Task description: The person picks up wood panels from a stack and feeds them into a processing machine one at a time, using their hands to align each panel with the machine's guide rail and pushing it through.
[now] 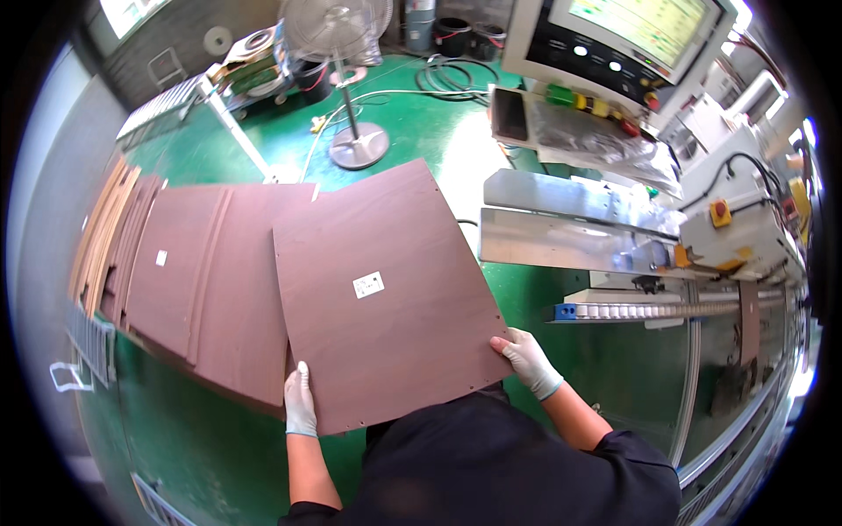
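Between my hands I hold a large flat reddish-brown panel (395, 333) with a small white label on its face and drilled holes near its edges. My left hand (300, 401), in a white glove, grips the panel's left edge near the lower corner, its thumb on the face. On the right edge, near the other lower corner, my gloved right hand (526, 361) closes round the panel; its thumb tip is bare. The fingers beneath the panel are hidden. Just left lies a stack of similar brown panels (175, 289), partly covered by the held one.
On the right stands a machine with a metal guide plate (561, 238), a roller track (631, 311) and a red stop button (720, 210). Above it is a control console (605, 61). A pedestal fan (358, 145), a hose (447, 77) and buckets (453, 37) stand on the green floor ahead.
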